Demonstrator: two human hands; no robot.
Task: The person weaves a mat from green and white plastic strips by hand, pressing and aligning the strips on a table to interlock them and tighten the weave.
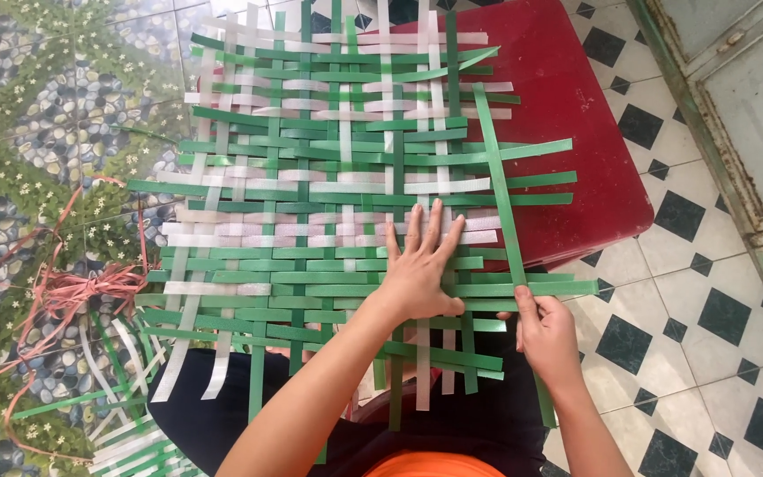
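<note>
Dark lap and orange garment at bottom edge, cut off by frame. Right hand (545,336) pinched closed on long green strip (501,199), strip slanting up across mat's right side. Left hand (421,269) open, fingers spread, palm pressed flat on woven mat (328,177) of green and white strips. Mat lies over lap and red stool (576,132); stool mostly hidden. Loose strips (121,433) and pink raffia bundle (72,291) left on floor. Tiled floor (708,291) right.
</note>
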